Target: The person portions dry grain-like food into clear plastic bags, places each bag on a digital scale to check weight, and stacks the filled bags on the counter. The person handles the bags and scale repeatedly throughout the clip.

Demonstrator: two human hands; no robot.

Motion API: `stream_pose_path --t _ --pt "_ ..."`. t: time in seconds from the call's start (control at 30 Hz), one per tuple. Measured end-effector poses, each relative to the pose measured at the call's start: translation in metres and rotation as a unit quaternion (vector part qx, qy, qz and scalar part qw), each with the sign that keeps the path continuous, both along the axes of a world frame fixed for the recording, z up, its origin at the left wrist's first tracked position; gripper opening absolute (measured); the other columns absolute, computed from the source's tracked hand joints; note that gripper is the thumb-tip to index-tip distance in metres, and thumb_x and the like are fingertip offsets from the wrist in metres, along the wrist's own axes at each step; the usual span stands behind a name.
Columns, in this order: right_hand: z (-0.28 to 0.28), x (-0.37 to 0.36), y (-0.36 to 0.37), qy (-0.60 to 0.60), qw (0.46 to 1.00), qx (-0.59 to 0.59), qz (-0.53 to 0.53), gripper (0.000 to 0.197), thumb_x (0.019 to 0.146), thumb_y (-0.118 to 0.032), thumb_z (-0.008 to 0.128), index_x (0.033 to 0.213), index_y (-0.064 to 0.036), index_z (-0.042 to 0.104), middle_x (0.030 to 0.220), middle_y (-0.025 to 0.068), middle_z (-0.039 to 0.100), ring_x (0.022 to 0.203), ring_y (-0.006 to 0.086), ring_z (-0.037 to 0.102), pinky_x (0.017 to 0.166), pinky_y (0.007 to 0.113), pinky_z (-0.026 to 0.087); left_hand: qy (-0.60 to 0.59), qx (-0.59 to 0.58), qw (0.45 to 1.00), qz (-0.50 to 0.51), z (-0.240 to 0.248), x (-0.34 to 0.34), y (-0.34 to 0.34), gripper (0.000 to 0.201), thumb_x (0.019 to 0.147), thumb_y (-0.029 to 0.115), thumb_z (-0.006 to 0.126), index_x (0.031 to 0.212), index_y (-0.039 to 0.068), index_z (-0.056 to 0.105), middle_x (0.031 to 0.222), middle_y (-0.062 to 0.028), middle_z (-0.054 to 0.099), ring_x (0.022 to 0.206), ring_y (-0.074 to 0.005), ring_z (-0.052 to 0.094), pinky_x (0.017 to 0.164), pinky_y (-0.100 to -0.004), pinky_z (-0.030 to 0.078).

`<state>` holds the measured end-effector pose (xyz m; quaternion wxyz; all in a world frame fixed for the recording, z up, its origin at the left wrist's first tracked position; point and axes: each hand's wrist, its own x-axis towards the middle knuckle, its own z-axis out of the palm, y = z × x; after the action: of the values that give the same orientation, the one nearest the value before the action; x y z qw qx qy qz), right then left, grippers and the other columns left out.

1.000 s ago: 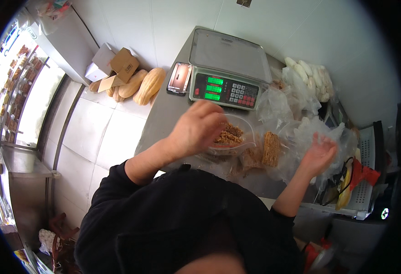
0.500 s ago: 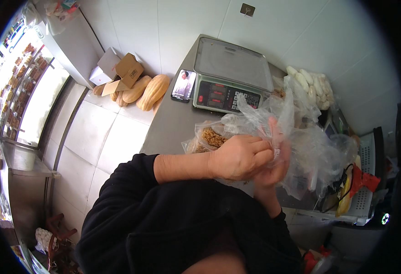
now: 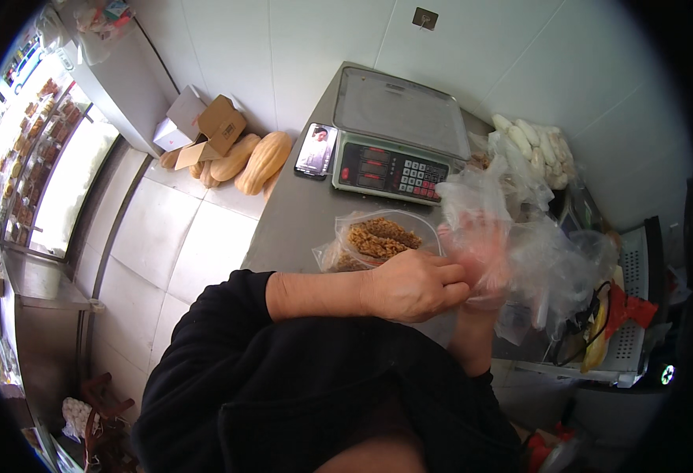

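Loose, thin clear plastic (image 3: 476, 189), either a glove or a bag, covers my right hand (image 3: 476, 256). Through it the fingers look stretched out, though blurred. My left hand (image 3: 421, 285) is closed, pinching the lower edge of this plastic beside the right wrist. Just beyond the left hand lies an open clear bag (image 3: 421, 223) on the metal table (image 3: 283, 229). Brown, crumbly food pieces (image 3: 378, 238) fill the bag. A bunch of crumpled clear plastic bags (image 3: 555, 260) sits right of my right hand.
Behind the food stand a digital scale (image 3: 398, 110) and a phone (image 3: 315, 150). White, long vegetables in plastic (image 3: 532, 146) rest at the far right, with a perforated white crate (image 3: 630, 315) nearer. Pumpkins (image 3: 264, 163) and an open cardboard box (image 3: 219, 126) occupy the floor at left.
My right hand has slid up into the clear plastic, which now covers it. My left hand stays closed at the plastic's edge. More of the food bag shows.
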<state>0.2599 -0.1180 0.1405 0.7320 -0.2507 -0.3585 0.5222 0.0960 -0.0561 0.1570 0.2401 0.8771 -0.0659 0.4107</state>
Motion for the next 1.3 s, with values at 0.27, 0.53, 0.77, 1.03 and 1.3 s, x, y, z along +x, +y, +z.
stream_pose_path --t 0.27,0.53,0.77,1.03,1.3 --pt "-0.013 0.008 0.001 -0.008 0.97 0.154 0.189 0.085 0.077 -0.05 0.067 0.146 -0.0253 0.025 0.15 0.0142 0.019 0.134 0.0398 0.025 0.104 0.063 0.028 0.011 -0.026 0.999 -0.024 -0.003 0.001 -0.004 0.015 0.074 0.013 0.061 0.083 0.005 0.052 0.082 -0.01 0.053 0.071 -0.0287 0.058 0.059 -0.0383 0.049" --pt "0.025 -0.014 0.0 -0.287 0.953 -0.094 0.03 0.105 0.069 -0.067 0.065 0.149 -0.0184 0.018 0.152 0.0202 0.014 0.131 0.0404 0.03 0.1 0.052 0.034 0.002 -0.016 0.997 -0.071 -0.006 0.003 -0.005 0.015 0.073 0.013 0.06 0.085 0.005 0.053 0.081 -0.0093 0.053 0.071 -0.0282 0.058 0.058 -0.0383 0.05" --pt "0.047 -0.037 0.011 -0.113 0.99 -0.077 -0.041 0.1 0.072 -0.038 0.067 0.15 -0.014 0.011 0.142 0.0168 0.035 0.122 0.0286 0.043 0.1 0.041 0.036 0.072 0.034 0.992 -0.097 0.0 -0.002 -0.005 0.016 0.073 0.014 0.06 0.087 0.006 0.055 0.081 -0.0077 0.053 0.073 -0.0264 0.058 0.063 -0.037 0.049" --pt "0.046 -0.018 0.054 -0.753 0.649 0.1 -0.032 0.015 0.091 -0.018 0.056 0.1 -0.0105 0.066 0.079 0.0078 0.063 0.066 0.0204 0.062 0.058 0.032 0.05 0.04 0.033 0.998 -0.035 0.01 -0.075 0.046 0.029 0.08 0.025 0.069 0.063 0.006 0.054 0.068 -0.0062 0.05 0.061 -0.0256 0.055 0.053 -0.037 0.046" --pt "0.025 -0.045 0.075 -0.87 0.477 -0.048 0.112 0.031 0.09 -0.038 0.05 0.091 -0.0104 0.063 0.078 0.0151 0.064 0.074 0.0354 0.062 0.064 0.044 0.05 0.052 -0.125 0.961 0.24 -0.03 -0.098 0.064 0.016 0.079 0.014 0.072 0.073 0.003 0.063 0.068 -0.0087 0.052 0.061 -0.0258 0.055 0.053 -0.033 0.044"
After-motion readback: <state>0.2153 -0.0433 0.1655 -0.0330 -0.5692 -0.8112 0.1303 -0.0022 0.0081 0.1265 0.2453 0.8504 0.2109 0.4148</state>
